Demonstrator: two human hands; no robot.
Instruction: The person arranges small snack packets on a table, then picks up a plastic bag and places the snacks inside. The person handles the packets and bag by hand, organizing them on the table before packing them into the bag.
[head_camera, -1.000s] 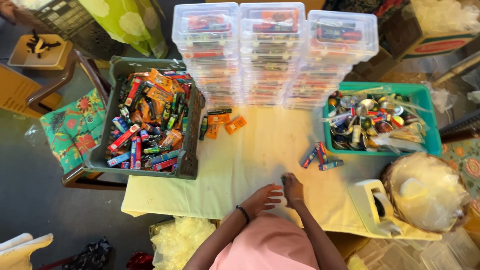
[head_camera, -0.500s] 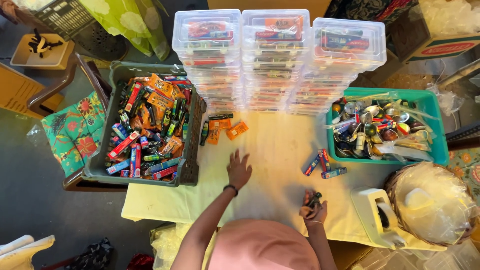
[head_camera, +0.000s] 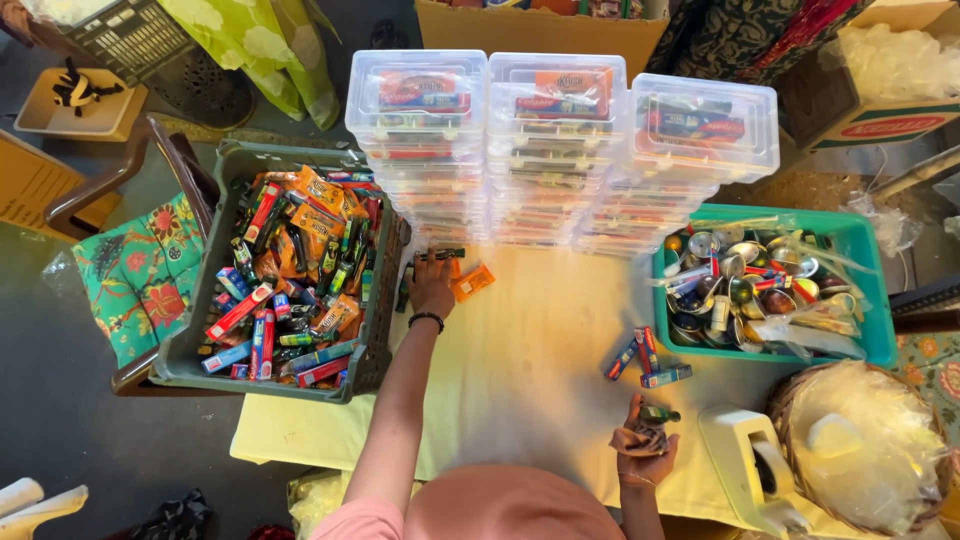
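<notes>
My left hand (head_camera: 432, 285) is stretched forward over the pale yellow table (head_camera: 520, 370), its fingers on a small dark item beside an orange packet (head_camera: 472, 282) near the grey crate's corner. A dark band sits on that wrist. My right hand (head_camera: 643, 450) is near the table's front edge, closed around a small dark-green bottle-like item with a crumpled wrapper. Three small blue and red boxes (head_camera: 645, 358) lie just beyond my right hand.
A grey crate (head_camera: 375, 340) of colourful packets stands at left. Three tall stacks of clear plastic boxes (head_camera: 560, 150) line the back. A teal bin (head_camera: 875, 310) of small tins is at right, with a white tape dispenser (head_camera: 750, 470) and a wrapped basket (head_camera: 865, 450) in front.
My left hand has reached from the front edge across the table to the items by the crate. My right hand drew back slightly and now holds a small item.
</notes>
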